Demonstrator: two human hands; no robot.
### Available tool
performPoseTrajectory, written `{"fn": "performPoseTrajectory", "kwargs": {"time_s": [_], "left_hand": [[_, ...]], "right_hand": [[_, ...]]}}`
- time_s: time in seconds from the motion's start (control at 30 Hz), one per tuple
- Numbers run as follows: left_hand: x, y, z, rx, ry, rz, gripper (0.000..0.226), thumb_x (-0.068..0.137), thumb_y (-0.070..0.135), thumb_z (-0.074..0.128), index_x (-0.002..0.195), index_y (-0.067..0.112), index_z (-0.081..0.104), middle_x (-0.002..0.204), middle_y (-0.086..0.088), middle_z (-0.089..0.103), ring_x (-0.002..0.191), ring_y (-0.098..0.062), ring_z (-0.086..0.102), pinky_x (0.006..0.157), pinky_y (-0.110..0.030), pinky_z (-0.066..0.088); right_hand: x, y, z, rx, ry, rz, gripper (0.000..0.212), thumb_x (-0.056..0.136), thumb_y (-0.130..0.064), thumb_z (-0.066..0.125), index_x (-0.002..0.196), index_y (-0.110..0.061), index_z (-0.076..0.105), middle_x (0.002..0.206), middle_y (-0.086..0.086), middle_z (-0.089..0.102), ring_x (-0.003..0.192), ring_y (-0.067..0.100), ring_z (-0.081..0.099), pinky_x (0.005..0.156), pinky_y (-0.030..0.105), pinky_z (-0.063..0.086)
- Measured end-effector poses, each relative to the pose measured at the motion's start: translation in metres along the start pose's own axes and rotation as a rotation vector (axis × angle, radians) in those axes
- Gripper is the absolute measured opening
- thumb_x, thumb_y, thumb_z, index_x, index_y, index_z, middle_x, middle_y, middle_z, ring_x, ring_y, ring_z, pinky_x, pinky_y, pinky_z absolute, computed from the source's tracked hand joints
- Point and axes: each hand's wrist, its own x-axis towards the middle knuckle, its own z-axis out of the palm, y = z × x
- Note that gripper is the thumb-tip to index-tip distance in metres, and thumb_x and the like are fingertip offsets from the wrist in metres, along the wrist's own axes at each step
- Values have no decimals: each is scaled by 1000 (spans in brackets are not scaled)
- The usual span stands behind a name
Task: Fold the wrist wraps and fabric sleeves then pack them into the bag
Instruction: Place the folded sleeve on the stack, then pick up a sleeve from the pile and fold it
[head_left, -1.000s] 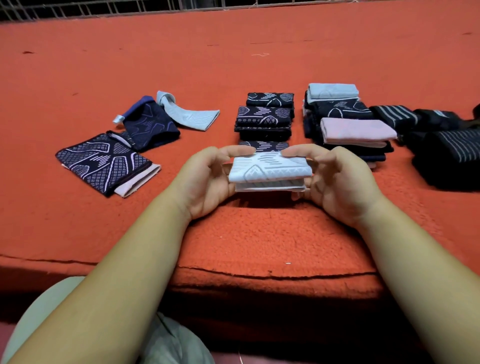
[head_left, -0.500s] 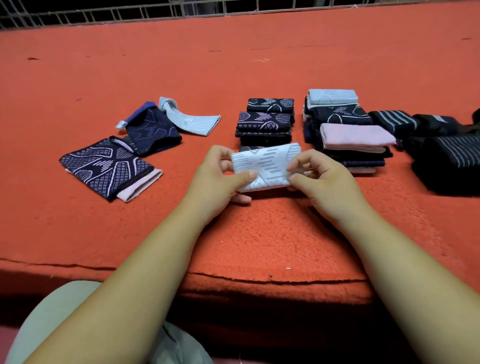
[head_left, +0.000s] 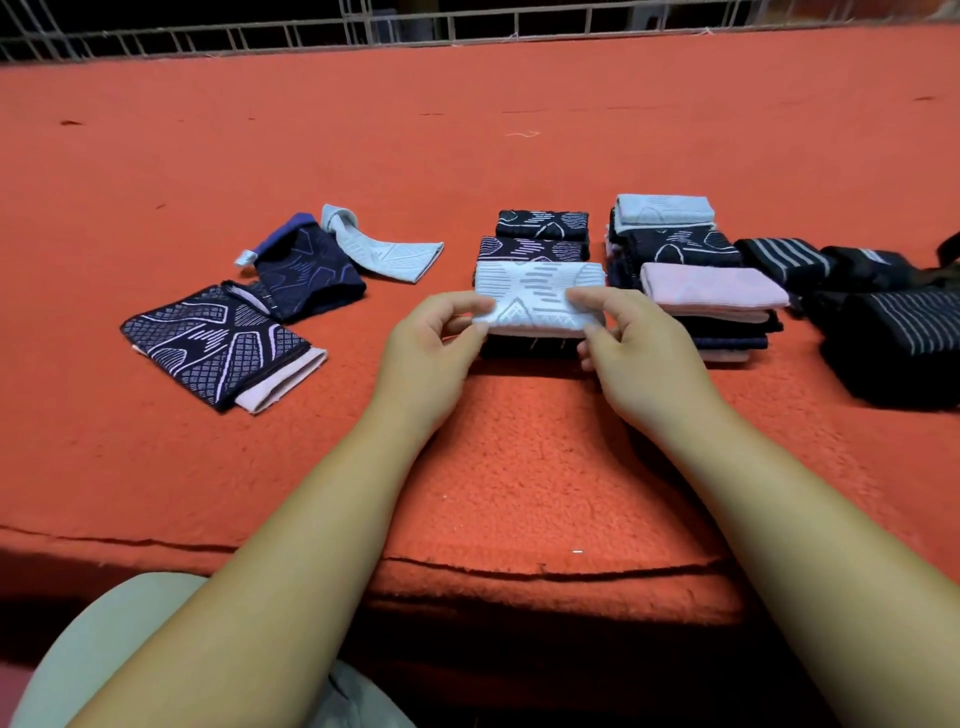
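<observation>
A folded white patterned sleeve (head_left: 537, 296) lies on top of a dark folded sleeve at the near end of the middle row. My left hand (head_left: 436, 348) pinches its left edge and my right hand (head_left: 634, 343) pinches its right edge. Behind it sit two folded dark patterned sleeves (head_left: 535, 240). To the right stands a stack of folded sleeves (head_left: 685, 280) with a pink one and a light blue one on top. On the left lie unfolded pieces: a dark patterned sleeve over a pink one (head_left: 218, 345), a navy sleeve (head_left: 306, 270) and a light blue sleeve (head_left: 384, 252).
Everything rests on an orange carpeted surface (head_left: 519, 467) with a cracked front edge. Black striped wraps (head_left: 893, 338) are piled at the far right. A wire fence (head_left: 363, 26) runs along the back. My knee in light trousers shows at the bottom left.
Both hands carried the folded white sleeve away from me and set it on the dark folded sleeve in the middle row. The view shifted slightly downward.
</observation>
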Motion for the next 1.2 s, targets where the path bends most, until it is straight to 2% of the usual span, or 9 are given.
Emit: {"fn": "performPoseTrajectory", "kwargs": {"time_s": [0.1, 0.17, 0.33, 0.63, 0.8, 0.93, 1.07, 1.13, 1.2], "left_hand": [[3, -1, 4, 123, -38, 42, 40, 97, -4, 63, 130, 17, 71, 125, 6, 70, 103, 8, 62, 95, -9, 44], [5, -5, 7, 217, -62, 60, 48, 94, -7, 59, 136, 15, 68, 133, 1, 66, 108, 2, 60, 98, -6, 40], [10, -21, 12, 388, -163, -19, 52, 94, 7, 61, 144, 21, 62, 140, 0, 59, 127, -22, 56, 118, -39, 41], [8, -19, 10, 393, -201, -86, 54, 93, 9, 59, 146, 22, 61, 141, -1, 55, 131, -24, 54, 121, -41, 38], [-2, -2, 1, 294, -138, -83, 48, 96, 1, 58, 140, 19, 64, 132, 0, 53, 109, -12, 61, 103, -18, 42], [-7, 8, -15, 271, -80, -94, 36, 97, 9, 60, 126, 27, 70, 122, 4, 55, 102, -3, 63, 94, -29, 49], [-8, 17, -35, 304, -77, -114, 26, 99, 15, 62, 118, 28, 74, 112, 3, 59, 86, 4, 57, 66, -8, 43], [-10, 19, -47, 310, -96, -146, 22, 99, 18, 63, 114, 30, 75, 104, 4, 60, 77, -3, 56, 56, -13, 44], [-10, 19, -61, 346, -77, -140, 21, 98, 21, 64, 111, 32, 75, 104, 4, 64, 79, -11, 59, 64, -24, 48]], "right_hand": [[13, 1, 6, -65, -15, 25, 40, 103, -10, 52, 135, -25, 70, 128, -5, 63, 105, 20, 73, 103, 46, 56], [18, 5, 12, -126, -34, 47, 41, 102, -10, 51, 136, -23, 70, 131, 1, 64, 113, 26, 70, 109, 45, 52], [14, 19, 22, -212, -36, 86, 36, 105, -12, 53, 135, -19, 73, 133, 12, 66, 127, 26, 60, 100, 12, 30], [13, 23, 25, -175, -47, 89, 38, 103, -15, 56, 136, -22, 73, 129, 11, 63, 120, 21, 62, 106, 17, 35], [2, 6, 18, -130, -12, 72, 47, 99, -17, 63, 143, -33, 64, 126, 0, 45, 89, 7, 59, 99, 15, 36], [-5, -11, 17, -130, 49, 25, 44, 97, -18, 61, 140, -26, 63, 129, 3, 45, 89, 16, 61, 96, 24, 43], [-7, -34, 32, -118, 21, -36, 34, 97, -16, 60, 130, -17, 66, 124, 1, 46, 97, 21, 62, 97, 31, 46], [-4, -46, 42, -118, -6, -72, 30, 96, -14, 60, 125, -16, 67, 124, 1, 49, 102, 13, 57, 95, 27, 43], [-2, -58, 55, -104, -27, -112, 27, 96, -13, 60, 121, -16, 69, 124, 2, 51, 97, 1, 49, 94, 23, 41]]}}
